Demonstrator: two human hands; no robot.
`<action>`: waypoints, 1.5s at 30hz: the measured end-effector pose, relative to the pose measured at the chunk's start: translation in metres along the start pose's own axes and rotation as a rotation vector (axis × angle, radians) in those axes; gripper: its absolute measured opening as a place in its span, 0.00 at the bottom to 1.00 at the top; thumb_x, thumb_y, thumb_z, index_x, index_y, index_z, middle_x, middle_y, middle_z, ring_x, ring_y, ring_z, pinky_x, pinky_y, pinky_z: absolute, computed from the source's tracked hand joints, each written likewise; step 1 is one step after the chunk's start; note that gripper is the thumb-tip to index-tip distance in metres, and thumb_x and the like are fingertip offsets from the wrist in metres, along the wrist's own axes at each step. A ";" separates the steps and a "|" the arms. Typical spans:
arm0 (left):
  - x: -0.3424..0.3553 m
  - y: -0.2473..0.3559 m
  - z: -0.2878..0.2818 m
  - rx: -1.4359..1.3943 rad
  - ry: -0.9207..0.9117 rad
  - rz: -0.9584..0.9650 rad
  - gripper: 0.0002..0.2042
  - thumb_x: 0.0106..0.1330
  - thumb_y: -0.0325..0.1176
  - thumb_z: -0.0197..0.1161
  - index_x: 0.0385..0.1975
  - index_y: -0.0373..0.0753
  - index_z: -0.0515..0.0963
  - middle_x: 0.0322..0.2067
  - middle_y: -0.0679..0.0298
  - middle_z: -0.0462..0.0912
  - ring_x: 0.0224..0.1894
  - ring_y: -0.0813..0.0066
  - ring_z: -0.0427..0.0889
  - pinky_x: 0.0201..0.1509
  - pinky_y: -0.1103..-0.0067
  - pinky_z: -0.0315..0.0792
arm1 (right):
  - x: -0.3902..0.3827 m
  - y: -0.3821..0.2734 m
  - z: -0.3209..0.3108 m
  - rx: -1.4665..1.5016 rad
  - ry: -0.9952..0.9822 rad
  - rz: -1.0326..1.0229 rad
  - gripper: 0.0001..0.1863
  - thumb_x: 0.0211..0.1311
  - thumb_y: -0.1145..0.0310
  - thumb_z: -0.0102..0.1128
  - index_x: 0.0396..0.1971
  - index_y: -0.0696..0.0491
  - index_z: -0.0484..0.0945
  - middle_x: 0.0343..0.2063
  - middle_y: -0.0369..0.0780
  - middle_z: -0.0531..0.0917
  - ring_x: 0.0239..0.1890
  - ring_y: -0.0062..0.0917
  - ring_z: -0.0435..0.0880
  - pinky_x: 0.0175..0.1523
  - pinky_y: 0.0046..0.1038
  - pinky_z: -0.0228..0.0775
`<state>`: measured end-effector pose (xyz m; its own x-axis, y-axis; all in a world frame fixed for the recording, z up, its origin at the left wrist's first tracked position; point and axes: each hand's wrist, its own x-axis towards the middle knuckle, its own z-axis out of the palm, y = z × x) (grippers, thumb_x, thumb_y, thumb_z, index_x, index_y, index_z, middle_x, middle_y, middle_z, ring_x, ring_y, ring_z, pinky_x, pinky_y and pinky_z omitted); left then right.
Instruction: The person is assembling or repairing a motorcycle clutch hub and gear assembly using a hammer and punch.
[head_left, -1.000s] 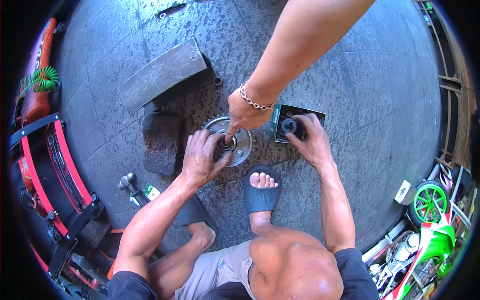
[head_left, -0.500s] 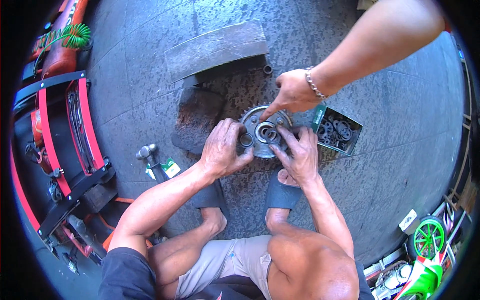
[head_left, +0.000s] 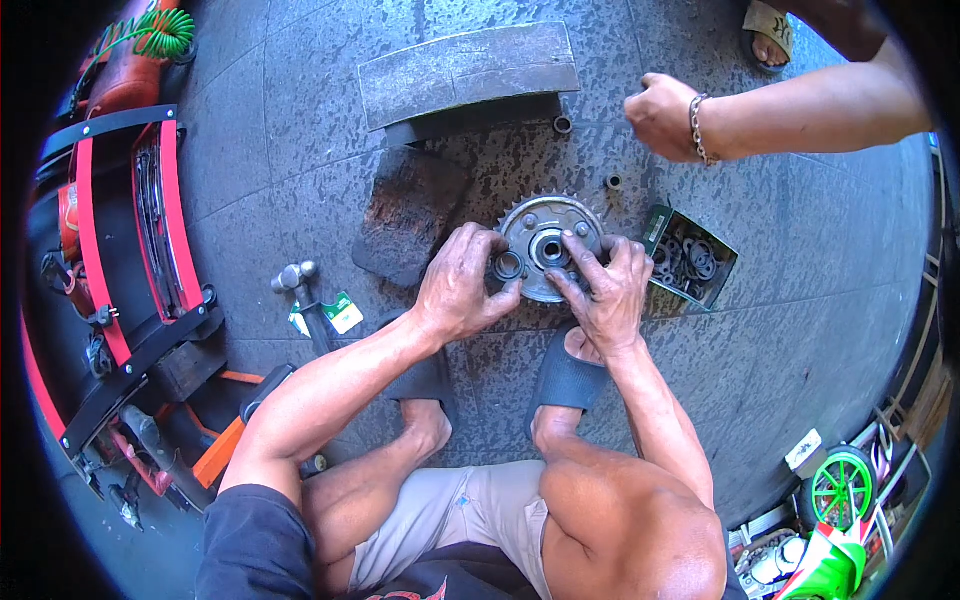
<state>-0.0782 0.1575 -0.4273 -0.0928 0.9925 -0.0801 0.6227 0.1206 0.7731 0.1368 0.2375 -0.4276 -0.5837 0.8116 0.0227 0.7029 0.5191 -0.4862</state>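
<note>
The co-worker's hand (head_left: 665,118) has drawn back from the sprocket (head_left: 545,220), which lies on the floor just beyond my feet. My left hand (head_left: 462,285) pinches a dark ring (head_left: 508,266); my right hand (head_left: 608,290) is now at the hub collar (head_left: 553,250), whether clamped I can't tell. My fingers hide the sprocket's lower-right rim. Its face and hub axis point upward.

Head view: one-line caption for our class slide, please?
Left hand holding a metal ring by a toothed wheel, right hand at its hub, near an open parts box.
</note>
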 end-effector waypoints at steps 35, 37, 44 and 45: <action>-0.013 0.025 0.013 -0.080 0.039 0.028 0.29 0.50 0.28 0.78 0.52 0.32 0.73 0.42 0.52 0.78 0.43 0.58 0.81 0.47 0.69 0.78 | -0.013 -0.018 -0.018 0.557 -0.118 0.418 0.20 0.59 0.74 0.69 0.52 0.58 0.80 0.38 0.41 0.84 0.36 0.30 0.84 0.43 0.29 0.77; -0.014 0.027 0.014 -0.106 0.054 -0.007 0.30 0.50 0.29 0.78 0.53 0.32 0.72 0.43 0.52 0.78 0.43 0.59 0.81 0.47 0.69 0.78 | -0.006 -0.014 -0.014 0.374 0.005 0.178 0.22 0.55 0.74 0.70 0.52 0.56 0.79 0.42 0.46 0.81 0.43 0.43 0.83 0.49 0.37 0.76; -0.015 0.017 0.017 -0.142 0.127 -0.066 0.30 0.52 0.30 0.77 0.54 0.32 0.69 0.42 0.53 0.75 0.40 0.62 0.79 0.46 0.70 0.77 | 0.004 -0.011 -0.004 0.231 -0.022 0.039 0.23 0.54 0.71 0.72 0.52 0.54 0.80 0.44 0.46 0.80 0.48 0.43 0.80 0.53 0.41 0.73; -0.015 0.017 0.017 -0.140 0.128 -0.068 0.30 0.52 0.30 0.77 0.54 0.32 0.69 0.42 0.53 0.75 0.40 0.62 0.79 0.46 0.70 0.77 | 0.004 -0.012 -0.003 0.233 -0.024 0.038 0.23 0.54 0.71 0.72 0.52 0.54 0.80 0.44 0.46 0.80 0.48 0.43 0.80 0.53 0.41 0.73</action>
<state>-0.0531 0.1449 -0.4234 -0.2343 0.9702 -0.0611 0.4984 0.1738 0.8493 0.1275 0.2358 -0.4189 -0.5697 0.8216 -0.0186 0.6132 0.4099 -0.6752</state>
